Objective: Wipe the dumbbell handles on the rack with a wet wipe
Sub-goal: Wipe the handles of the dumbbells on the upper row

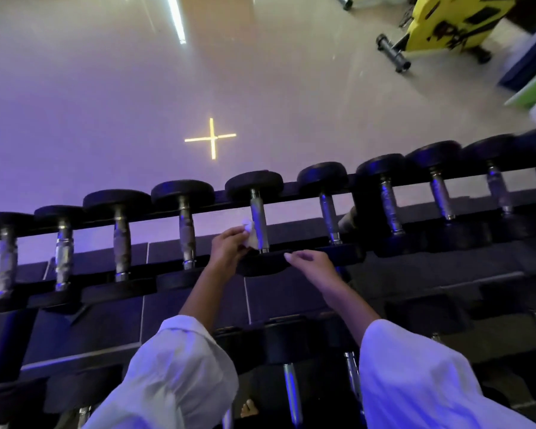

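The left hand (226, 246) is pinching a crumpled white wet wipe (250, 232) against the knurled steel dumbbell handle (259, 222), mid-wipe; the right hand (310, 263), open, is hovering just right of it; next, probably the neighbouring handle

No text can be read. The yellow machine (455, 23) at the top right carries black markings, possibly letters, too blurred to make out. The dumbbells (254, 184) show no legible numbers.

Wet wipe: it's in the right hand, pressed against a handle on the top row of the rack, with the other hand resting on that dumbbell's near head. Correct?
Not quite. The head view shows the wet wipe in the left hand, not the right. The rest holds: it is pressed against a top-row handle, and the right hand rests on that dumbbell's near head.
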The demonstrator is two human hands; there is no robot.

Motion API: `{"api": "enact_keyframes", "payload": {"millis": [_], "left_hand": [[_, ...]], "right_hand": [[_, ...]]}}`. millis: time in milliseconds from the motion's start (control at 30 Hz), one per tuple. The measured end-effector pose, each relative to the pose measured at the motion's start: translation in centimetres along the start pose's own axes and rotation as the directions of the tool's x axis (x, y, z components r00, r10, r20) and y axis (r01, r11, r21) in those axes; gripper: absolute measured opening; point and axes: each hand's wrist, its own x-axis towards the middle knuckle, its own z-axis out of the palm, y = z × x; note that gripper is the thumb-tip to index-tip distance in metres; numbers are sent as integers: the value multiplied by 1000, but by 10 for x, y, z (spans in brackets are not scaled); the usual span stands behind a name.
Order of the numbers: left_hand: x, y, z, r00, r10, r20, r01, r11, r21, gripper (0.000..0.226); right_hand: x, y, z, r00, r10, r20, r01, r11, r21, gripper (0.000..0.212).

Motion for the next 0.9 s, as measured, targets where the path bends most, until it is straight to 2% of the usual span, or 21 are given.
{"api": "enact_keyframes", "payload": {"millis": [167,333,567,800,900], "left_hand": [[-14,1,10,996,17,90,-16,1000,-7,19],[-29,-7,32,992,24,121,-28,999,27,11],[-48,-31,91,992,14,124,-22,998,61,12],[-43,-59,157,993,92,-73,-88,995,49,15],[-38,-72,176,979,126,-160,-114,990,85,27]], "right_hand": [[-18,-2,-15,999,-25,-27,27,997,76,13],[-30,5,-41,1000,9,-30,-5,994,112,21],[-16,23,-100,1000,-22,-3,22,984,179,13],[30,46,-156,997,-53,58,36,967,252,13],[43,57,-172,998,-48,44,35,964,265,10]]}}
